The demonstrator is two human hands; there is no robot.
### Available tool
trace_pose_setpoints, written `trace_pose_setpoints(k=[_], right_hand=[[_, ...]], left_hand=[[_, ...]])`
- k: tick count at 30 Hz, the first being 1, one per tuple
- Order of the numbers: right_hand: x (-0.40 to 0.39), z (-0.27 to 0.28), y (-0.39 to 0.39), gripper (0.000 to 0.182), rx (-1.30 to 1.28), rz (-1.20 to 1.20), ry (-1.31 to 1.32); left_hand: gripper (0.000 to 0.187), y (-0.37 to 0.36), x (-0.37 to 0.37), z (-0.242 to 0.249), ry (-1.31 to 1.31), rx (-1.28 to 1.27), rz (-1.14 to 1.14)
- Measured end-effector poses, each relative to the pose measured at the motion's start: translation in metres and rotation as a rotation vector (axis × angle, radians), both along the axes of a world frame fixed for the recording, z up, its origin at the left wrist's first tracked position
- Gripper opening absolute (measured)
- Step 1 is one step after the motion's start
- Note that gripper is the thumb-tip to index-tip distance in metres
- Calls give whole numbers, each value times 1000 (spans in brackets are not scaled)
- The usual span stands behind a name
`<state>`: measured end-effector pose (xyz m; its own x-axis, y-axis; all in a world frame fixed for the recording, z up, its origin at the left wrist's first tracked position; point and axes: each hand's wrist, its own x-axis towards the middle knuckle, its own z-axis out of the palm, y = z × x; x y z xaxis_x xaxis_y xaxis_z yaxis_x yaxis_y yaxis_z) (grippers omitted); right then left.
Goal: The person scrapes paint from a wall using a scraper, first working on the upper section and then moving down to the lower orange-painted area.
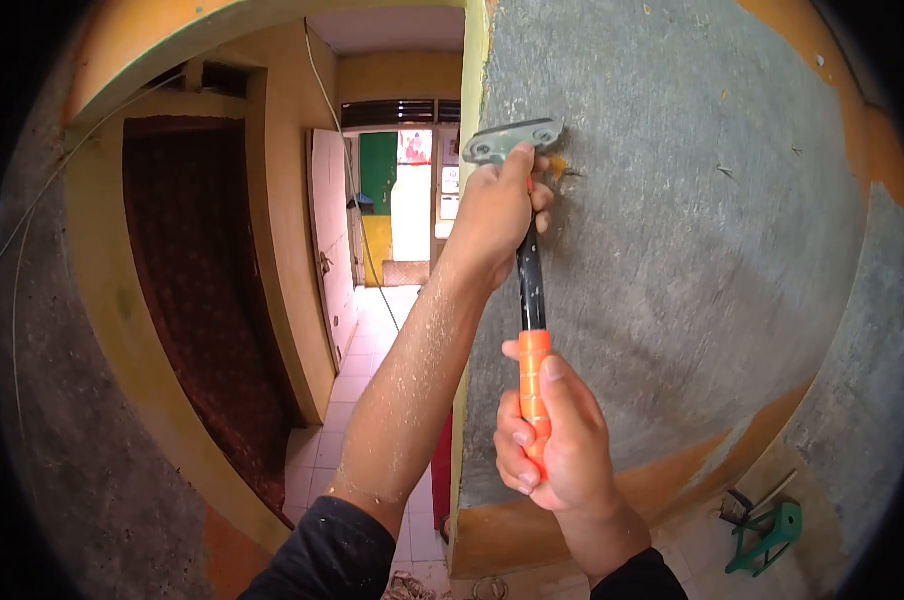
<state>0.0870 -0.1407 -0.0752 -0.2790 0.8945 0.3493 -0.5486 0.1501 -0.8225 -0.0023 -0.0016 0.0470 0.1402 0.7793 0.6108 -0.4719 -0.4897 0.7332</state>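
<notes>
A long-handled scraper (532, 290) is held upright against the grey wall (662, 200), most of whose face is bare, rough plaster. Its wide grey head (513, 138) lies at the wall's left edge. My left hand (502, 205) is closed around the upper shaft, just under the head, with the thumb up against it. Lower down, my right hand (557, 430) wraps the ribbed orange grip, thumb along its side. Pale flecks dot my left forearm and the black shaft.
Left of the wall, a passage with a tiled floor (357, 375) leads to a bright doorway. A pale door (332, 225) stands ajar there, and a cable (357, 190) hangs down. At lower right is a green plastic stool (767, 540). Orange paint (562, 530) borders the wall's bottom.
</notes>
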Motion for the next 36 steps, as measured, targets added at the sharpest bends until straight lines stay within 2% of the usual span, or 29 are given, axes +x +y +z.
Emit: trace_pose_setpoints(k=[3, 6, 9, 14, 16, 23, 28, 31, 36], right_hand=[[1, 3, 6, 45, 26, -5, -10], [2, 24, 20, 41, 59, 33, 61], [1, 35, 26, 40, 108, -7, 50], [-1, 1, 9, 40, 29, 13, 9], [-3, -2, 7, 44, 14, -44, -44], [-3, 46, 33, 40, 120, -15, 30], [-2, 25, 23, 45, 68, -19, 15], [-3, 36, 31, 47, 77, -27, 42], [4, 58, 40, 45, 141, -49, 13]], left_hand=[[35, 2, 0, 6, 22, 23, 13], [36, 9, 2, 37, 44, 130, 69], [35, 3, 4, 53, 52, 108, 106], [34, 1, -4, 5, 6, 46, 35], [33, -1, -3, 5, 15, 41, 38], [34, 11, -3, 65, 19, 179, 102], [33, 9, 0, 36, 31, 125, 79], [34, 15, 2, 51, 19, 184, 28], [33, 13, 9, 79, 27, 215, 127]])
